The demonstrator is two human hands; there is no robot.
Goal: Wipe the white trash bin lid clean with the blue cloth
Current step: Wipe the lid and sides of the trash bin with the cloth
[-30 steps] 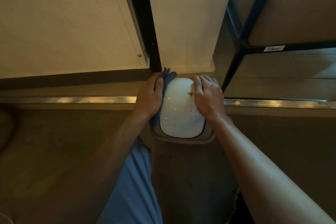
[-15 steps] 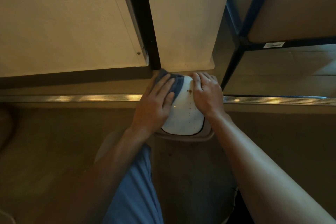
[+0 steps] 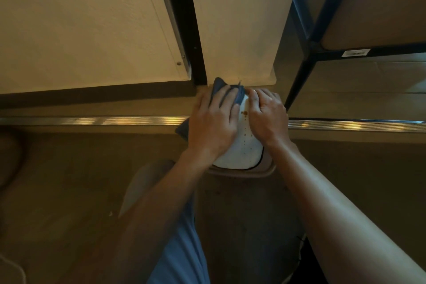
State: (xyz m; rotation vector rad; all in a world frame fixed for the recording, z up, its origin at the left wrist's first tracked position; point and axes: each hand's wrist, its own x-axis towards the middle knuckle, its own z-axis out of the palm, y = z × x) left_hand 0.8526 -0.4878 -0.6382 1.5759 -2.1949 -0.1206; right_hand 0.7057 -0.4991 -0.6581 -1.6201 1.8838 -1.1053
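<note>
Left hand [image 3: 213, 120] slid rightward, flat fingers pressing soft blue cloth [image 3: 220, 90] on smooth rounded lid [image 3: 244, 152].

Your left hand [image 3: 213, 123] lies palm down with its fingers straight and spread, pointing away from you. Your right hand [image 3: 267, 117] sits just beside it, palm down with its fingers bent at the knuckles. Both bare forearms reach forward and converge.

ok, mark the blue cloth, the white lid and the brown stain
blue cloth [image 3: 219, 90]: head view, far fold beyond the fingers.
white lid [image 3: 242, 157]: head view, bare near part.
brown stain [image 3: 245, 113]: head view, largest spot.
</note>
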